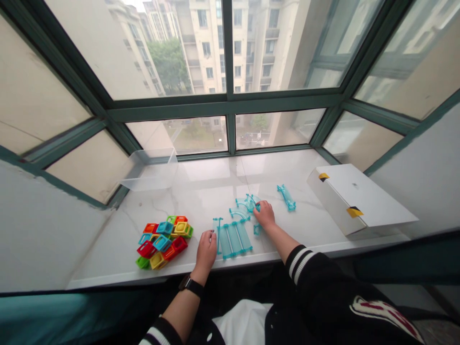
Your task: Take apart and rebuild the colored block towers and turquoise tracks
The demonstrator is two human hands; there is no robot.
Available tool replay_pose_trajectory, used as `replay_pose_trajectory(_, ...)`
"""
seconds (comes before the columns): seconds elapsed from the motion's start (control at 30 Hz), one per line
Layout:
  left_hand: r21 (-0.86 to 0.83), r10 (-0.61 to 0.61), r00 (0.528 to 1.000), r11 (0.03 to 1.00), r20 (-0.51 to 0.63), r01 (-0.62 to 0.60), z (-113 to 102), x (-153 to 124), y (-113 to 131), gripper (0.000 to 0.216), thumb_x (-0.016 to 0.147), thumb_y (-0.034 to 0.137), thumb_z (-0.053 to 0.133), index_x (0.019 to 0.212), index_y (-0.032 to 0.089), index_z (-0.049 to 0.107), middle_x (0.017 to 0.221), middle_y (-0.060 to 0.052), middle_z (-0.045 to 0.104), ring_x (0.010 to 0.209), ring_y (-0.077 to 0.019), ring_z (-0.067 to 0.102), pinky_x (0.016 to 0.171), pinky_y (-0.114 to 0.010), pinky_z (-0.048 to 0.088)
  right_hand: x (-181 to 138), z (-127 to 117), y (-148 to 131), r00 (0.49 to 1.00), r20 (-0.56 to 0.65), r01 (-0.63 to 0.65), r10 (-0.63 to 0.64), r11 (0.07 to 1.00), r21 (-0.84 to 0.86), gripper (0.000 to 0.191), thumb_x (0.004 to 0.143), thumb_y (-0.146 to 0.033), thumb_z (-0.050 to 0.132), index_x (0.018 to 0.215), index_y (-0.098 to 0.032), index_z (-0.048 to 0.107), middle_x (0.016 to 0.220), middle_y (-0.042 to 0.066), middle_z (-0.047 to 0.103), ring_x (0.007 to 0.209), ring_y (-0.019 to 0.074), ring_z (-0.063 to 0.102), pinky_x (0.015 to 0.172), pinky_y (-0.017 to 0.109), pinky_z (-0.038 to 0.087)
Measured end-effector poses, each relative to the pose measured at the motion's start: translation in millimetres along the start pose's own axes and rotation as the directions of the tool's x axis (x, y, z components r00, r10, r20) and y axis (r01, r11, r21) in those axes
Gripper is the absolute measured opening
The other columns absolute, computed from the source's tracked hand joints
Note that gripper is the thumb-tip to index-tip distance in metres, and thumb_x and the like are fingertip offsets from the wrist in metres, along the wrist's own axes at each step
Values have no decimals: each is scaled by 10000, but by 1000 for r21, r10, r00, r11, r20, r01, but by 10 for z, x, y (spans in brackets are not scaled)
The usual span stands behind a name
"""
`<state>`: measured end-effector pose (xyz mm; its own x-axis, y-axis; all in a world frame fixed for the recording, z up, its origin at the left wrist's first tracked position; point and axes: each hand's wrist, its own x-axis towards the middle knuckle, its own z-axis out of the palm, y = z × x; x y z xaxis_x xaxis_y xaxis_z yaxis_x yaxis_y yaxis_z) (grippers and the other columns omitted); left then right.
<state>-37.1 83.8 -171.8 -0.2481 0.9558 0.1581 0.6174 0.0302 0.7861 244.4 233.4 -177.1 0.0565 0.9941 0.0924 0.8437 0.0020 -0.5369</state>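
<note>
Beside the right hand (265,214), curled with hold unclear, lift curved pieces (245,203) singly; by the left hand (207,247), likewise, keep straight strips (234,238) aligned.

Blocks (162,243): are lying left of the panels (235,238).
Arcs (245,205): are lying behind the panels.
Tub (160,175): is sitting behind the blocks.
Box (359,191): is resting rightmost on the sill (204,179).

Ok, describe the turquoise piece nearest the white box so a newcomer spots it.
On the windowsill, find the white box at the right. Between it and the right hand lies a long, translucent turquoise piece, set well apart from the other turquoise pieces.
</note>
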Motion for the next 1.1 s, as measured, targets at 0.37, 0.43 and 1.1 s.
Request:
replay_pose_trajectory(0.37, -122, -146, 988, 983, -47, 140, -96, -5, 143, 405, 996, 536, 405, 947, 231, 666, 1006, -85, 722, 1020, -280, 685, 962, -462, 567, 312, -494, 12, 994, -109, 35, -28, 998, 61, 300, 922, -231, 522, 1180, -176, 665, 1216, 138, 668, 1210, 288, 572, 1108, 372, 416)
replay_pose_trajectory(0.43, -127, -156, 987, 981, -42, 149, -86, 14, 165, 412, 999, 541, 402, 961, 227, 665, 990, -84, 720, 1003, -278, 687, 952, -462, 571, 272, -479, -164, 991, -109, 86, -77, 993, 80, 287, 918, -220, 542, 1174, -180, 667, 1213, 136, 672, 1205, 293, 575, 1110, 382, 414)
replay_pose_trajectory(1.1, 82, 113, 992, 990, 59, -118, 48, 259, -47, 197, 1010, 364, 497, 994, 228, 639, 1308, -143, 675, 1329, -298, 600, 1148, -540, 486, -24, 5, -704, 642, 286, 621, -711, 701, 351, 588, 863, -430, 810, 1399, -273, 629, 1413, 103, 662, 1356, 300, 565, 1177, 458, 411)
